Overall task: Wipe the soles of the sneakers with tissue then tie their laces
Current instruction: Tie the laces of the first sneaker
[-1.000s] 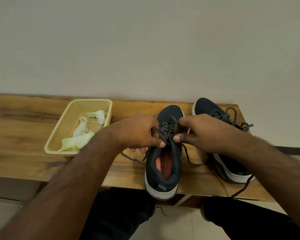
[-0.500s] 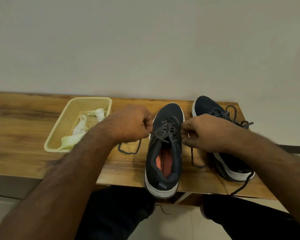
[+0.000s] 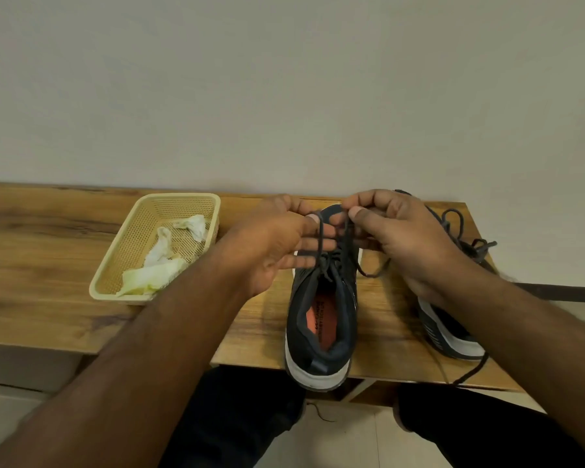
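Both your hands are up over the near sneaker, which sits at the front edge of the wooden bench, heel hanging a bit past that edge, orange insole showing. Your left hand has its fingers stretched out to the right with a lace strand running down across them, thumb tip pinching the strand near the top. Your right hand pinches the other strand between thumb and forefinger, other fingers curled. Both strands rise from the sneaker's eyelets; a loose lace end trails on the bench just right of it. The second sneaker stands near the bench's right end, partly hidden behind your right wrist, its laces in a bow at the top and one end dangling over the front edge. The yellow basket is left of the near sneaker, toward the back edge, holding crumpled tissue.
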